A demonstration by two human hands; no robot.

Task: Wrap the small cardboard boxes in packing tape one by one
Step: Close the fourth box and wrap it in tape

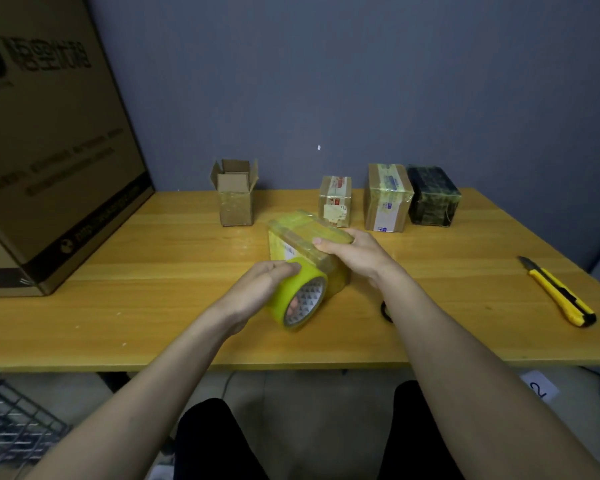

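Head view: your left hand (260,282) grips the tape roll (300,297), fingers curled over its rim, holding it against the near side of the box (305,244) at the centre of the surface (153,306). Your right hand (354,252) lies on the box top with fingers nearly straight, pressing it steady. The box already carries yellowish tape across its top and front, so judge this wrap as under way but not cut. At the back, three taped boxes (388,199) stand in a row at right and look finished. The open box (234,195) at left has its flaps up and remains to be closed. The knife (558,292) lies well apart at right.
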